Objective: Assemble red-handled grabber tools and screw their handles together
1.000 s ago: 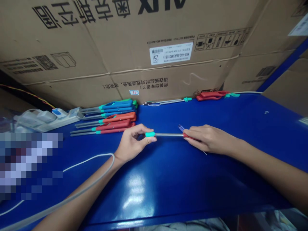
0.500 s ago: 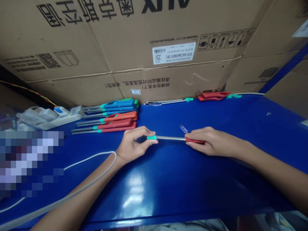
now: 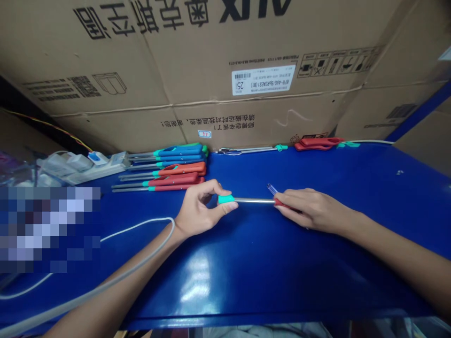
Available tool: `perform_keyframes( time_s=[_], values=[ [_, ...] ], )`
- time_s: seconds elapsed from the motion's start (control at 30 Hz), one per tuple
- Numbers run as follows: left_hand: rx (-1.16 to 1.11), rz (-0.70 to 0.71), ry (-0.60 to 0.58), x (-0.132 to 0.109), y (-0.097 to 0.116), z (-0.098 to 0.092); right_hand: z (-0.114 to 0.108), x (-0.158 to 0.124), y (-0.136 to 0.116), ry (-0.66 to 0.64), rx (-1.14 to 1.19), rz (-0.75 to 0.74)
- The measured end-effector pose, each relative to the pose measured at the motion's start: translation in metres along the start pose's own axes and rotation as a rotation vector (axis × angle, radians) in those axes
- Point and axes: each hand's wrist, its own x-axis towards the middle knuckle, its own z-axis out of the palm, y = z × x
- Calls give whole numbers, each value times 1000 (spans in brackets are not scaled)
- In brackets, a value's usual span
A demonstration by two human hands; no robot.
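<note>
In the middle, my left hand (image 3: 200,209) pinches a turquoise collar (image 3: 226,199) between thumb and fingers. A thin metal rod (image 3: 254,200) runs level from that collar to my right hand (image 3: 312,206). My right hand is closed round the red piece (image 3: 281,203) at the rod's other end, most of it hidden by the fingers. Beside the right fingertips a small clear purple-tinted tube (image 3: 272,189) sticks up; whether it is held or lies on the table I cannot tell. Both hands are above the blue table (image 3: 268,272).
Several long-nosed lighters (image 3: 179,165) in blue, orange and red lie at the left. Along the back are metal rods (image 3: 253,150) and red handle shells (image 3: 317,143), against a big cardboard box (image 3: 197,94). A power strip (image 3: 114,164) and a white cable (image 3: 141,263) are at left.
The view has shifted slightly. Less of the red piece shows, as my right fingers cover more of it. Both hands keep their hold.
</note>
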Motion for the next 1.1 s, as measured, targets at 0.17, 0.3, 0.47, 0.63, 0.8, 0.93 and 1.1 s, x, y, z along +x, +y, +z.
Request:
perform_keyframes(
  time_s=[0.17, 0.3, 0.47, 0.63, 0.8, 0.93, 1.1],
  values=[
    [-162, 60, -3, -3, 15, 8, -2, 2, 3, 62, 138, 27],
    [-273, 109, -1, -6, 30, 16, -6, 5, 0, 140, 223, 59],
    [-322, 92, 3, -9, 42, 19, -9, 7, -6, 188, 232, 107],
    [-263, 79, 2, -11, 43, 18, -8, 5, -4, 202, 191, 117],
    [-198, 81, -25, -12, 44, 14, -9, 6, -4, 199, 179, 140],
    [-247, 33, -46, -12, 38, 17, -9, 10, -9, 241, 185, 113],
    [-439, -150, -115, -15, 24, 31, 1, 17, -24, 314, 88, 102]
  ],
)
